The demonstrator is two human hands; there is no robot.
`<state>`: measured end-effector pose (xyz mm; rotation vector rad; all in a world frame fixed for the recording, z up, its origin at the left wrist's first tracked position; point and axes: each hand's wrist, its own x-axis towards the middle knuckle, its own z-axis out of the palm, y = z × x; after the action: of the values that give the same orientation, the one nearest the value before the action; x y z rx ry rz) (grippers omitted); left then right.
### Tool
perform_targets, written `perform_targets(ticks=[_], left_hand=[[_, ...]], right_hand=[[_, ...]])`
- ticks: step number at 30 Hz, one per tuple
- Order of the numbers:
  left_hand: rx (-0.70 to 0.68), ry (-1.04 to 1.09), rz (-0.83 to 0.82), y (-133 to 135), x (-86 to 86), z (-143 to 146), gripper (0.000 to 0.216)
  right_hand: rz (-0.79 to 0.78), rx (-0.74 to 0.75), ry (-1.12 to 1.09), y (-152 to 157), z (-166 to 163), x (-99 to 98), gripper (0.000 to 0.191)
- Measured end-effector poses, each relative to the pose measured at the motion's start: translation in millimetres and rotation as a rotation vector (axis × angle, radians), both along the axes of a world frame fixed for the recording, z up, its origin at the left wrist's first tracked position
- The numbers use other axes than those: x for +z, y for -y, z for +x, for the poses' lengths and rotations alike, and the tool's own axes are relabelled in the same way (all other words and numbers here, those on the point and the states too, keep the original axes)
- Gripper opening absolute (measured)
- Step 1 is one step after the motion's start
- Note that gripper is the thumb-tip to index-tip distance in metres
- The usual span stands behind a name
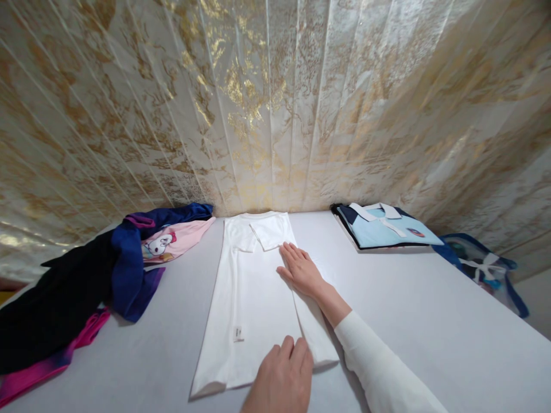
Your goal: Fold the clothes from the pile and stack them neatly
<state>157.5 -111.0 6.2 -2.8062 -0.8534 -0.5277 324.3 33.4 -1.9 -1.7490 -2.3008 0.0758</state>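
A white T-shirt (262, 298) lies on the white table, its neckline at the far end and its hem toward me. The sides are folded inward, with both short sleeves near the top. A small care label (238, 334) shows at the lower left of the shirt. My right hand (301, 272) rests palm down on the shirt's right side just below a sleeve, fingers stretched out. Near the hem, my left hand (282, 373) has curled fingers closed at the edge of the folded layer. Its thumb and fingertips are hidden.
Loose clothes lie at left: a black garment (73, 292), a blue piece (129, 281) and a pink one with a cartoon print (185, 241). A folded light-blue collared shirt (379, 226) tops a stack at far right. Beside it is a clear blue-edged bag (486, 269). A gold-patterned curtain (267, 103) hangs behind.
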Motion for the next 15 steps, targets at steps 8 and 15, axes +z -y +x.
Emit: perform_targets(ticks=[8, 15], left_hand=[[-0.025, 0.109, 0.031, -4.9, -4.0, 1.8, 0.023], [-0.038, 0.222, 0.083, -5.4, -6.8, 4.7, 0.022]], right_hand=[[0.014, 0.005, -0.002, 0.3, 0.4, 0.2, 0.059], [0.005, -0.001, -0.004, 1.2, -1.1, 3.2, 0.06]])
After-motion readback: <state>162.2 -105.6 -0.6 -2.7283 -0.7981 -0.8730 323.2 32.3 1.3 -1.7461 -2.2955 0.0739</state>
